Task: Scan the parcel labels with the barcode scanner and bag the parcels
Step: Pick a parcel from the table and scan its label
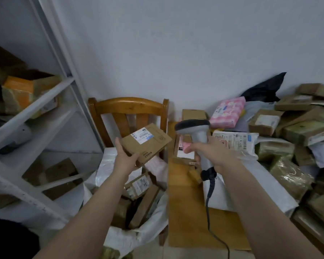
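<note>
My left hand (125, 157) grips a flat brown cardboard parcel (151, 144) by its near left edge and holds it above the open white sack (150, 228). Its white label (144, 136) faces up. My right hand (212, 153) holds a grey barcode scanner (196, 128) by the handle, its dark head level with the parcel and just to the right of it. The scanner's cable (209, 200) hangs down past my right forearm. Several brown parcels lie inside the sack.
A wooden chair (128, 109) stands against the wall behind the sack. To the right, a wooden table (183, 217) carries a pile of boxes, a pink package (227, 113) and a white mailer (236, 141). A metal shelf rack (45, 109) with cartons fills the left.
</note>
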